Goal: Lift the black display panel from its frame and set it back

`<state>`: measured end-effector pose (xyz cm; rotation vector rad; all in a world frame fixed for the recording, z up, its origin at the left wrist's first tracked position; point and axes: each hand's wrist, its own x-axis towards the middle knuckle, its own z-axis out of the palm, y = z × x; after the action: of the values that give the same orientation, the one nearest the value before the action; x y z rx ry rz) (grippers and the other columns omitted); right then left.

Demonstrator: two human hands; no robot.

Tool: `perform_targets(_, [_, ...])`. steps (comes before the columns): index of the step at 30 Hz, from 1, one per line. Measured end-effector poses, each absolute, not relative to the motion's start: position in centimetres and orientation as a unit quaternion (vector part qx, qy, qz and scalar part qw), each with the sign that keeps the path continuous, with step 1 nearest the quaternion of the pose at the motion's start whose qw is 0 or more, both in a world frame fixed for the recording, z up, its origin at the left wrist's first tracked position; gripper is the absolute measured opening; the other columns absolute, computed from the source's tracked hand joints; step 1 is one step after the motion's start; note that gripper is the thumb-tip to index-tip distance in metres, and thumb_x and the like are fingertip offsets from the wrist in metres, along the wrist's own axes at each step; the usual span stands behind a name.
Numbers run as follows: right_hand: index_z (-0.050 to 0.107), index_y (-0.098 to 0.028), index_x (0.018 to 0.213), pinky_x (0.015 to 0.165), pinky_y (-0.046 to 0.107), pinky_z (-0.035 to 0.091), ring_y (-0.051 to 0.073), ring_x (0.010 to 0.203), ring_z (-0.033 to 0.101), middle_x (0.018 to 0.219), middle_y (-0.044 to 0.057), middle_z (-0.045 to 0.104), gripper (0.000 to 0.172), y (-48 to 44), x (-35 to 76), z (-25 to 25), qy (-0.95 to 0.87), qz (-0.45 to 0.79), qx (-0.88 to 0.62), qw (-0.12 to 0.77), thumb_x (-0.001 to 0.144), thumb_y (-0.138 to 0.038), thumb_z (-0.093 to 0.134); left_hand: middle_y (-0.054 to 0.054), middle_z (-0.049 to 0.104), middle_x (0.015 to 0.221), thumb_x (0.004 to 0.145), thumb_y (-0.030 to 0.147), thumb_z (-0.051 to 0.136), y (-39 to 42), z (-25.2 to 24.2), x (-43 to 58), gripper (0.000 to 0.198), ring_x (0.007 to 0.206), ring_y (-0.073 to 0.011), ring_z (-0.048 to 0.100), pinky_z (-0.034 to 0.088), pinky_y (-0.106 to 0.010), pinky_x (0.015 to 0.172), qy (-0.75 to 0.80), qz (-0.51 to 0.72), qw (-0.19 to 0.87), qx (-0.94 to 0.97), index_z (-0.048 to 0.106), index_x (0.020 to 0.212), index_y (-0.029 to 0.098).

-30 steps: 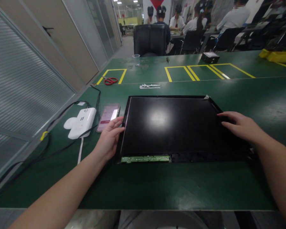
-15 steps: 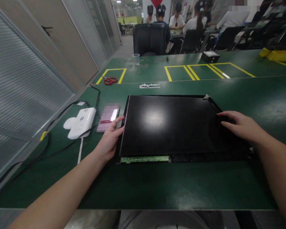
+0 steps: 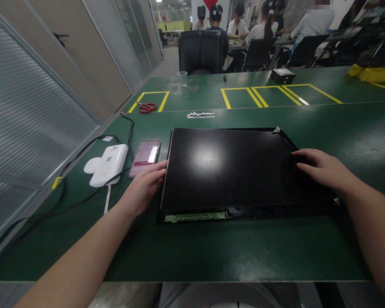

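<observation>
A black screen panel (image 3: pixel 231 169) lies in a shallow black frame (image 3: pixel 259 214) on the green table. Along the near edge, at the left, shows a narrow green circuit board (image 3: pixel 195 217). My left hand (image 3: pixel 144 186) holds the panel's left edge with its fingers close together; the thumb is mostly hidden. At the opposite edge, my right hand (image 3: pixel 324 169) grips the panel's right side, thumb and forefinger on top and the other fingers out of sight. The panel's left side looks slightly raised off the frame. A silvery tab (image 3: pixel 276 130) sticks up at the far right corner.
Left of the panel lie a phone (image 3: pixel 145 158), a white power strip (image 3: pixel 111 164) and black cables. Farther back are red scissors (image 3: pixel 147 108), white scraps (image 3: pixel 200 114), a plastic cup (image 3: pixel 182 79), a screwdriver (image 3: pixel 225 80) and a black box (image 3: pixel 282 75). Several people sit behind.
My left fingers have come together and closed against the panel's left edge. The panel's left side seems to have risen slightly and shifted over the frame. My right hand has stayed put.
</observation>
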<state>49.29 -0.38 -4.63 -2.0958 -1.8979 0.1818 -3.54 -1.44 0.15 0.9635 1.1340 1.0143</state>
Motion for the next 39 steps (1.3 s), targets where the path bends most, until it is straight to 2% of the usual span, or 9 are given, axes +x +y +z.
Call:
perform_targets(3, [0.074, -0.024, 0.122, 0.112, 0.056, 0.053, 0.037, 0.125, 0.069, 0.135, 0.013, 0.072, 0.053, -0.4, 49.3, -4.7, -0.665, 0.062, -0.730, 0.146, 0.079, -0.051, 0.055, -0.010, 0.082, 0.123, 0.072, 0.031, 0.091, -1.6, -0.1, -3.7, 0.053, 0.124, -0.0359, 0.072, 0.059, -0.042, 0.105, 0.473, 0.420, 0.620, 0.464, 0.083, 0.122, 0.020])
perform_targets(11, [0.075, -0.025, 0.121, 0.111, 0.055, 0.053, 0.037, 0.125, 0.069, 0.135, 0.013, 0.073, 0.053, -0.3, 49.4, -4.9, -0.669, 0.050, -0.726, 0.151, 0.079, -0.051, 0.055, -0.010, 0.075, 0.141, 0.069, 0.023, 0.095, -1.6, -0.9, -4.2, 0.074, 0.137, -0.0378, 0.065, 0.055, -0.048, 0.116, 0.445, 0.374, 0.620, 0.527, 0.073, 0.140, 0.025])
perform_targets(16, [0.074, -0.024, 0.120, 0.111, 0.056, 0.053, 0.037, 0.124, 0.069, 0.133, 0.013, 0.073, 0.053, -0.3, 49.3, -5.0, -0.670, 0.045, -0.726, 0.149, 0.079, -0.051, 0.054, -0.012, 0.065, 0.154, 0.071, 0.028, 0.095, -1.6, -1.0, -4.3, 0.077, 0.149, -0.0411, 0.054, 0.048, -0.053, 0.122, 0.441, 0.360, 0.620, 0.540, 0.070, 0.144, 0.026])
perform_targets(21, [0.074, -0.023, 0.122, 0.114, 0.054, 0.051, 0.037, 0.128, 0.067, 0.136, 0.014, 0.072, 0.054, -0.4, 48.9, -4.5, -0.662, 0.063, -0.733, 0.145, 0.079, -0.050, 0.055, -0.010, 0.038, 0.175, 0.065, 0.034, 0.099, -1.7, -0.8, -4.4, 0.078, 0.164, -0.0427, 0.029, 0.034, -0.052, 0.132, 0.493, 0.379, 0.558, 0.549, 0.074, 0.139, 0.029])
perform_targets(26, [0.074, -0.024, 0.120, 0.113, 0.054, 0.052, 0.037, 0.127, 0.068, 0.136, 0.013, 0.072, 0.051, -0.5, 48.5, -4.1, -0.659, 0.066, -0.735, 0.150, 0.079, -0.048, 0.056, -0.008, 0.029, 0.180, 0.068, 0.035, 0.098, -1.8, -0.7, -4.6, 0.076, 0.163, -0.0457, 0.030, 0.037, -0.056, 0.129, 0.480, 0.383, 0.545, 0.571, 0.073, 0.139, 0.031])
perform_targets(29, [0.073, -0.025, 0.125, 0.113, 0.054, 0.052, 0.036, 0.126, 0.069, 0.138, 0.012, 0.072, 0.054, -0.6, 48.4, -4.1, -0.629, 0.083, -0.757, 0.152, 0.079, -0.048, 0.058, -0.006, 0.024, 0.181, 0.068, 0.033, 0.098, -1.8, -0.6, -4.5, 0.075, 0.163, -0.0468, 0.028, 0.038, -0.057, 0.129, 0.464, 0.388, 0.539, 0.586, 0.074, 0.139, 0.031])
perform_targets(34, [0.063, -0.024, 0.142, 0.117, 0.052, 0.050, 0.035, 0.130, 0.068, 0.141, 0.014, 0.071, 0.072, -0.4, 48.2, -4.2, -0.538, 0.178, -0.782, 0.261, 0.075, -0.046, 0.068, -0.004, 0.023, 0.181, 0.068, 0.031, 0.098, -1.9, -0.1, -4.2, 0.076, 0.165, -0.0443, 0.023, 0.035, -0.049, 0.132, 0.456, 0.405, 0.529, 0.590, 0.074, 0.140, 0.030])
perform_targets(36, [0.067, -0.024, 0.135, 0.116, 0.051, 0.051, 0.034, 0.129, 0.068, 0.136, 0.014, 0.073, 0.064, -0.3, 48.1, -4.1, -0.493, 0.194, -0.791, 0.306, 0.075, -0.045, 0.071, -0.003, 0.024, 0.181, 0.067, 0.031, 0.098, -2.0, 0.1, -4.0, 0.077, 0.165, -0.0437, 0.023, 0.037, -0.047, 0.131, 0.448, 0.413, 0.532, 0.587, 0.073, 0.140, 0.031])
perform_targets(39, [0.077, -0.024, 0.113, 0.108, 0.050, 0.056, 0.035, 0.119, 0.072, 0.121, 0.013, 0.079, 0.044, -0.4, 47.8, -3.9, -0.423, 0.208, -0.811, 0.346, 0.075, -0.045, 0.074, -0.004, 0.030, 0.179, 0.069, 0.029, 0.098, -2.1, 0.2, -4.0, 0.078, 0.165, -0.0425, 0.026, 0.039, -0.046, 0.130, 0.433, 0.422, 0.539, 0.586, 0.072, 0.142, 0.031])
